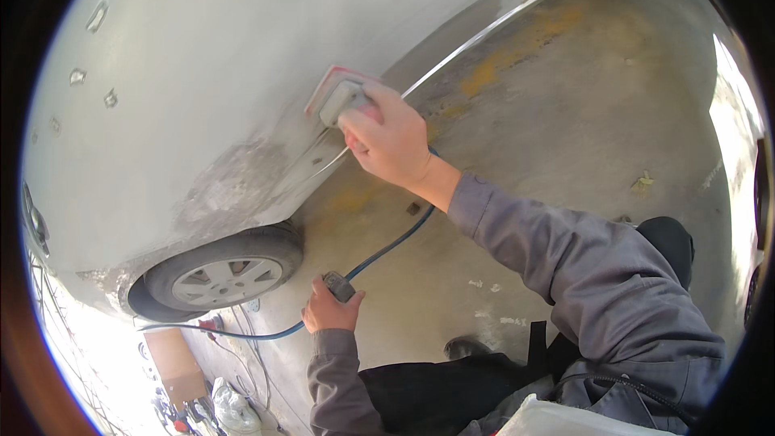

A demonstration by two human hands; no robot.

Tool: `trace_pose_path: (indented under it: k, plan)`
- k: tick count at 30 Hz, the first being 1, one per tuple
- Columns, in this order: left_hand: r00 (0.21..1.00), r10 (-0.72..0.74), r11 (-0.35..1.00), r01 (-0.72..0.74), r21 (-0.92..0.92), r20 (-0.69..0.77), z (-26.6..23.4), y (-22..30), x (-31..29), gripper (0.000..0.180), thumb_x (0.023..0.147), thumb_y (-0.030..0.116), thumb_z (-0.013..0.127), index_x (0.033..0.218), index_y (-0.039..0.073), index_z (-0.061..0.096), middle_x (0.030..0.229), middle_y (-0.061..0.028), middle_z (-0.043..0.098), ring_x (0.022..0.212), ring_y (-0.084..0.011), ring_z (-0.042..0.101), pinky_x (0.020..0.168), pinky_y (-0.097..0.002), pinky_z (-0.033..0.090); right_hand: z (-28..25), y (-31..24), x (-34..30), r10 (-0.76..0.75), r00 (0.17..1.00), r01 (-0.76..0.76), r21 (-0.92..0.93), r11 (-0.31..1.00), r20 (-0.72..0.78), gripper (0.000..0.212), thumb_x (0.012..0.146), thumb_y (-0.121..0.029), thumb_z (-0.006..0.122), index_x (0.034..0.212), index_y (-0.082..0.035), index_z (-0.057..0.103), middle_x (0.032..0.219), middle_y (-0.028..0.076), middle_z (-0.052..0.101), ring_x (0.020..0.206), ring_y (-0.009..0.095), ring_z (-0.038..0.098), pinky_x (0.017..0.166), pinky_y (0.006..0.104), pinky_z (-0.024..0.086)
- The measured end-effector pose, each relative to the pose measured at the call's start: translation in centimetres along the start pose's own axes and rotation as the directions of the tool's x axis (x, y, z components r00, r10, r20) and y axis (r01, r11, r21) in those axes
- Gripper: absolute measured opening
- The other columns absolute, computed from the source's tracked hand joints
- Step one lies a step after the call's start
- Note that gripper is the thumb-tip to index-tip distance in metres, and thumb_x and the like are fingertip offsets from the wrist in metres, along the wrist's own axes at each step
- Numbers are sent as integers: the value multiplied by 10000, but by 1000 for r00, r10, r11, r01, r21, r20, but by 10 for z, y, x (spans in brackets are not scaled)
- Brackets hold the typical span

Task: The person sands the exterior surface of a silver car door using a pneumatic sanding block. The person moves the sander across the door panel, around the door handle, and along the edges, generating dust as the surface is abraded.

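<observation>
My right hand (386,131) is closed round a sander (337,103) with a grey body and a reddish rectangular pad. Its pad lies against the lower part of the pale car panel (186,56), near the bright sill edge. Left of the sander, a rough, sanded patch (234,182) spreads above the wheel (230,274). My left hand (329,308) is lower down, closed on a small dark grey block (338,286). A blue hose (395,244) runs past the left hand up behind my right wrist; whether the left fingers also hold it is hidden.
On the floor at lower left are a brown cardboard box (176,365), a clear plastic bag (234,408) and thin cables (260,355). Several small bare spots (111,98) mark the panel's left side. My dark shoe (467,347) shows on the concrete floor (581,129).
</observation>
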State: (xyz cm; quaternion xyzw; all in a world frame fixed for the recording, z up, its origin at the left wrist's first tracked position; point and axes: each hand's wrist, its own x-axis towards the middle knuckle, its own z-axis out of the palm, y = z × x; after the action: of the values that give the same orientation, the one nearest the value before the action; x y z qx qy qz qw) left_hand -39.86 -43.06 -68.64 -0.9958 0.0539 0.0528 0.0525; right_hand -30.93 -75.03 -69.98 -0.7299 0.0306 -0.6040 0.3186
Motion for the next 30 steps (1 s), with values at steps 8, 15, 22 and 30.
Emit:
trace_pose_path:
  k: [8, 15, 22, 30]
  plan:
    - [994, -10, 1000, 10, 0, -105, 2, 18, 11, 1000, 697, 475, 957, 1470, 43, 493, 1148, -227, 768, 1084, -431, 731, 1008, -536, 501, -72, 94, 56, 132, 973, -156, -115, 981, -190, 570, 743, -116, 912, 1227, -84, 612, 1247, 164, 616, 1182, 376, 585, 926, 464, 547]
    - [984, -9, 1000, 5, -21, -177, 4, 16, 12, 1017, 703, 465, 957, 1489, 53, 460, 1179, -233, 761, 1111, -443, 719, 1022, -546, 494, -116, 156, 97, 380, 820, -381, 86, 921, -429, 606, 734, -153, 916, 1231, -66, 580, 1208, 177, 595, 1159, 384, 575, 995, 469, 503]
    - [992, -7, 998, 14, 60, -130, 5, 16, 10, 1023, 686, 465, 965, 1480, 49, 471, 1177, -236, 762, 1108, -444, 722, 1012, -554, 499, -69, 81, 51, 271, 916, -256, 89, 963, -297, 536, 764, -48, 831, 1243, -79, 591, 1190, 189, 585, 1150, 423, 581, 934, 475, 530]
    - [995, -29, 998, 34, 53, -95, 0, 21, 10, 1004, 681, 445, 973, 1463, 49, 484, 1184, -237, 764, 1115, -444, 724, 1010, -545, 505, -73, 92, 35, 360, 913, -357, 50, 933, -192, 582, 776, -130, 880, 1276, -100, 584, 1214, 180, 580, 1085, 418, 636, 900, 470, 572]
